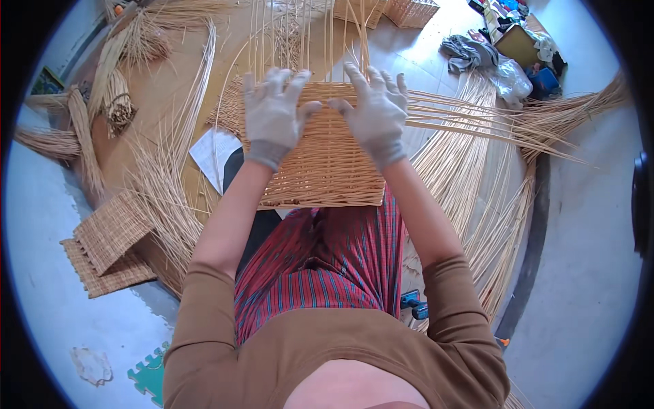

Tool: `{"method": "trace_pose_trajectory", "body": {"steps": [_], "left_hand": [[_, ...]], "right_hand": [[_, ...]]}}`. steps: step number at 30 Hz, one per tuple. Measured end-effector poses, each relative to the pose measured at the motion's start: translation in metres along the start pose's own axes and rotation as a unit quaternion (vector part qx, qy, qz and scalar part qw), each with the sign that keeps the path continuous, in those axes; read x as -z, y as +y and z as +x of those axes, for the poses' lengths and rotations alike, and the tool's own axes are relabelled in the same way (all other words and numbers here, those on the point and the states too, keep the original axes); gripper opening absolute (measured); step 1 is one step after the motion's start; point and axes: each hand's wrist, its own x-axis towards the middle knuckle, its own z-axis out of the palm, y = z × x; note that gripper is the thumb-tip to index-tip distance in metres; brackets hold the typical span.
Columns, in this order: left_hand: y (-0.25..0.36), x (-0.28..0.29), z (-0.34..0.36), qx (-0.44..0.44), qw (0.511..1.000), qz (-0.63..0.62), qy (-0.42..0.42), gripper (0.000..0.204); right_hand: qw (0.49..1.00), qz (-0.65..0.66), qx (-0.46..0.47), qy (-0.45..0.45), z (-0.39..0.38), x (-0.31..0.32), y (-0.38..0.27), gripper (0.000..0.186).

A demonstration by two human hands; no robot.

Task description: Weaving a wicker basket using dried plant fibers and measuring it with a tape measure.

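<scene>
A partly woven wicker basket (330,167) rests over my lap, its near face a tight rectangular weave. Long loose canes (470,117) stick out from its right side, and upright stakes (317,44) rise beyond its far edge. Both my hands wear pale work gloves. At the far left part of the weave lies my left hand (272,123), fingers stretched and apart, thumb pointing inward. My right hand (375,119) is spread in the same way at the far right part, its thumb close to the left one. Neither hand visibly grips anything.
Bundles of cane (146,41) lie at the far left, with more strands (463,163) fanned out on the right. Woven panels (112,232) overlap at the left. Finished-looking baskets (411,10) stand at the back. Cloth (469,53) and a plastic bag (512,80) sit far right.
</scene>
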Motion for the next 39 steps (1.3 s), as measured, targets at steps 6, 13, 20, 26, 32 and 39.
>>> {"method": "trace_pose_trajectory", "body": {"steps": [6, 13, 20, 26, 32, 39], "left_hand": [[-0.007, -0.022, -0.009, 0.006, 0.999, -0.005, -0.044, 0.049], [-0.003, -0.035, -0.005, -0.031, 0.998, 0.024, -0.046, 0.043], [0.108, 0.076, -0.033, 0.108, 0.597, -0.75, -0.261, 0.025], [0.198, 0.078, -0.031, -0.153, 0.352, -0.826, -0.413, 0.016], [0.244, 0.062, -0.059, -0.128, 0.323, -0.8, -0.49, 0.017], [0.278, 0.057, -0.075, -0.125, 0.315, -0.761, -0.554, 0.018]], "right_hand": [[0.998, 0.025, 0.06, -0.018, -0.005, -0.024, 0.01, 0.061], [0.999, 0.045, 0.026, -0.011, -0.015, -0.034, 0.022, 0.046], [0.964, 0.234, -0.114, 0.052, -0.167, 0.06, 0.079, 0.039], [0.775, 0.05, -0.563, -0.283, -0.546, 0.042, 0.134, 0.034], [0.551, 0.102, -0.654, -0.508, -0.639, 0.032, 0.034, 0.038], [0.539, 0.168, -0.711, -0.419, -0.605, -0.006, 0.017, 0.053]]}}
